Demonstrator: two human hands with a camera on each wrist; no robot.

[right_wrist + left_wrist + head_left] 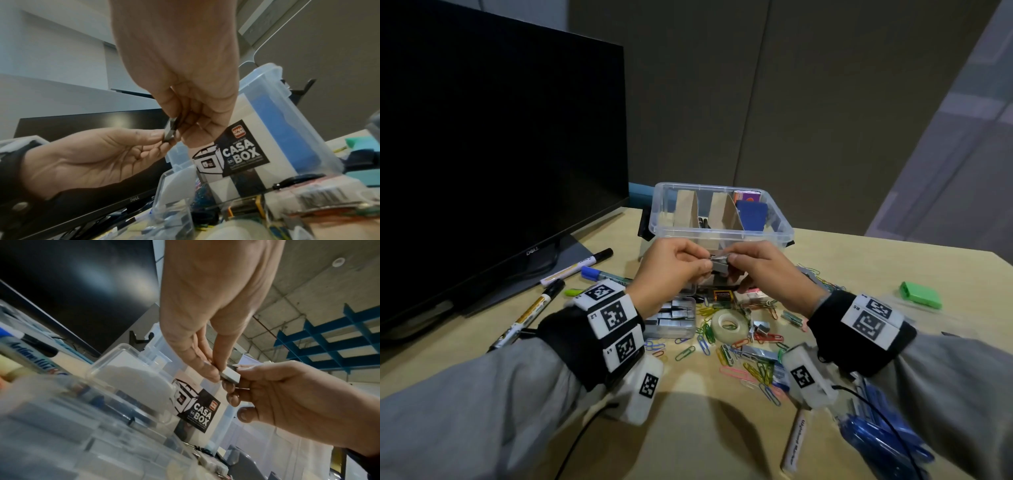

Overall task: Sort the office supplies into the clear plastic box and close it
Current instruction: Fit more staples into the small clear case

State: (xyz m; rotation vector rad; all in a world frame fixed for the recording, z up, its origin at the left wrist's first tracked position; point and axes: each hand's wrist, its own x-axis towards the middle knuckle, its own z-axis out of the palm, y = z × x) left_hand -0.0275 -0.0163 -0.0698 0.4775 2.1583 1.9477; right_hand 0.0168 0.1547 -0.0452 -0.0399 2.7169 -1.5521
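Mid-sort: staple block pinched between both hands

Basically still early in the sort, judging by the clutter. Biggest first: dark monitor (500, 154) stands at the left of the worktop (876, 274). The clear plastic box (717, 214) sits open at the back centre, cardboard dividers inside, something blue in its right compartment; no lid seen on it. A smaller clear case of staples (671, 317) lies open below the left hand. Markers (575, 267) lie at left, a tape roll (729, 323) and scattered paper clips (722, 349) in the middle, a green sharpener-like item (920, 294) far right.

Left hand (671, 270) and right hand (763, 270) both have fingertips curled in, pinching one small staple block (719, 264) held just in front of the box's near wall, above the worktop.

Risk: the strip is brittle, and opposing pinches could snap it and scatter staples into the clips. A slip drops it outside the box.
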